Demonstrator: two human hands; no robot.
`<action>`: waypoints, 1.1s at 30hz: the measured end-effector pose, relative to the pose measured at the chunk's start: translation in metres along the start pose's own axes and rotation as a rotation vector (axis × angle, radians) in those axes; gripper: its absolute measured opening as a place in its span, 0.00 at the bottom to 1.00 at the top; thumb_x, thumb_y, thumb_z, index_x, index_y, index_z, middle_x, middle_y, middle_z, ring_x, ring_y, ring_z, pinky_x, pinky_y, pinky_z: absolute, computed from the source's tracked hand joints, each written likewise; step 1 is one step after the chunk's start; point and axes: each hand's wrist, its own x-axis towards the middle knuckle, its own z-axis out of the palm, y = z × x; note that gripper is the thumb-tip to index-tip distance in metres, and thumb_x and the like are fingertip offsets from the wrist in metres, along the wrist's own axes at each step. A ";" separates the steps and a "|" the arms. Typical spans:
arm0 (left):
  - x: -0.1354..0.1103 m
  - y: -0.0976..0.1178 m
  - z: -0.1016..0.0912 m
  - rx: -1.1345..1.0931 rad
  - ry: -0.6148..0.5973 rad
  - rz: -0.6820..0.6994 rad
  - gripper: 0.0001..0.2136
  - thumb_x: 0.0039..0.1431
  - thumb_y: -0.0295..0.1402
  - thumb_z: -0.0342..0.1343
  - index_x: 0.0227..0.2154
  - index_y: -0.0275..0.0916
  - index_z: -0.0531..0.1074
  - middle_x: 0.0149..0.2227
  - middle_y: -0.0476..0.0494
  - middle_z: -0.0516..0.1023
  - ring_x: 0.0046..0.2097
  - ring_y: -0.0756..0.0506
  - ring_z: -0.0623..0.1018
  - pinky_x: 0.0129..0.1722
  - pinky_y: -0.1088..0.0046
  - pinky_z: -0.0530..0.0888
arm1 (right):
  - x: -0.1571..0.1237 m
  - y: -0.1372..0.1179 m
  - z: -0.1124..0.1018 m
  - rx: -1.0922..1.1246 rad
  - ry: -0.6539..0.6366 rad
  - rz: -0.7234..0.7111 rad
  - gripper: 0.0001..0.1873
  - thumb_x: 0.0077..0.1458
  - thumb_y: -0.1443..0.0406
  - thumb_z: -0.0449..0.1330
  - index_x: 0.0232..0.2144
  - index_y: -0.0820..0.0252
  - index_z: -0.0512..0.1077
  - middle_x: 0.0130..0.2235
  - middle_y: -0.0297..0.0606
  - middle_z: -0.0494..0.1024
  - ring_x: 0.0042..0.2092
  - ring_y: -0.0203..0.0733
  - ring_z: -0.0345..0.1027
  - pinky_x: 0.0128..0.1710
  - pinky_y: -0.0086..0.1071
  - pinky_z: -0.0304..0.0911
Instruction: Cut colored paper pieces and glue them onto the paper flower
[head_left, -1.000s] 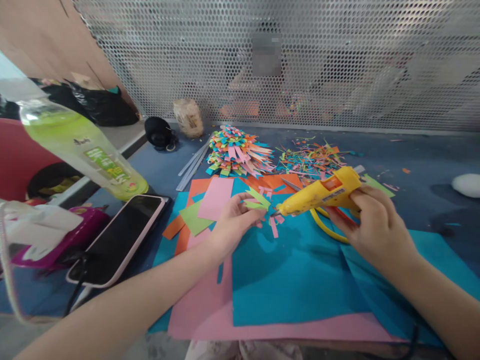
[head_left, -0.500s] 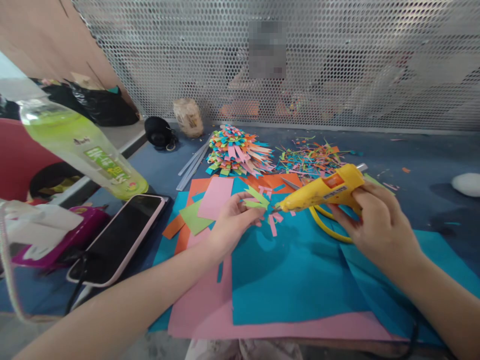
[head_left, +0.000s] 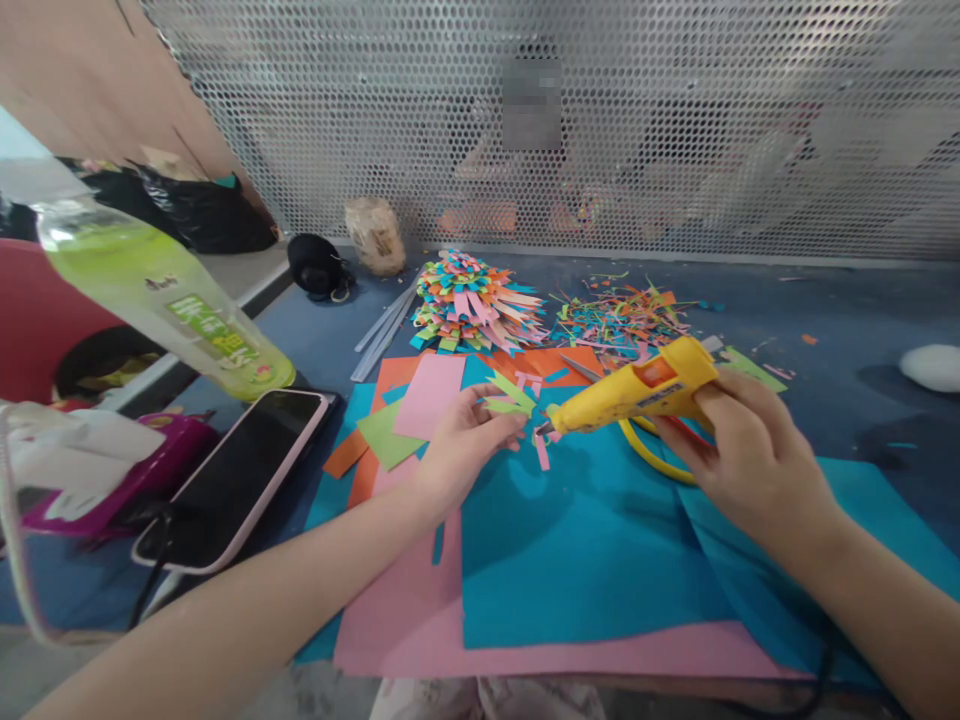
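Note:
My right hand (head_left: 742,455) grips a yellow glue gun (head_left: 634,392), its nozzle pointing left and down at small pink paper strips (head_left: 541,448) on a blue sheet (head_left: 585,550). My left hand (head_left: 461,445) pinches a green paper strip (head_left: 510,400) between thumb and fingers, just left of the nozzle. A round pile of layered coloured paper strips (head_left: 472,300) lies farther back. Yellow-handled scissors (head_left: 645,450) lie under the glue gun.
Pink (head_left: 525,655), orange and green sheets lie under the blue one. A phone (head_left: 232,475) and a green bottle (head_left: 161,300) sit at the left. Paper scraps (head_left: 622,315) litter the back. A perforated metal screen (head_left: 600,130) closes the far side, with a person behind it.
The glue gun's nozzle has dipped slightly down and left toward the pink strips. My left hand has stayed in place on the green strip.

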 end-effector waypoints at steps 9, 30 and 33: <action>0.000 0.000 0.001 0.020 0.010 -0.001 0.19 0.40 0.27 0.62 0.35 0.37 0.61 0.21 0.52 0.72 0.23 0.53 0.71 0.27 0.77 0.66 | 0.000 0.000 -0.002 0.012 -0.012 0.022 0.39 0.53 0.69 0.59 0.62 0.66 0.45 0.44 0.56 0.72 0.47 0.57 0.67 0.43 0.45 0.70; -0.001 0.001 0.001 0.024 0.002 0.017 0.18 0.39 0.27 0.62 0.35 0.37 0.63 0.22 0.53 0.73 0.22 0.54 0.70 0.26 0.77 0.65 | 0.006 -0.001 -0.004 0.005 -0.024 0.062 0.25 0.54 0.68 0.57 0.53 0.62 0.57 0.43 0.50 0.71 0.46 0.51 0.68 0.42 0.40 0.69; 0.000 0.001 0.001 0.028 0.009 0.020 0.19 0.39 0.28 0.63 0.35 0.37 0.63 0.22 0.53 0.73 0.23 0.54 0.70 0.27 0.77 0.65 | 0.008 -0.001 -0.003 -0.011 0.000 0.041 0.21 0.52 0.68 0.59 0.48 0.64 0.60 0.42 0.50 0.72 0.44 0.50 0.68 0.40 0.40 0.69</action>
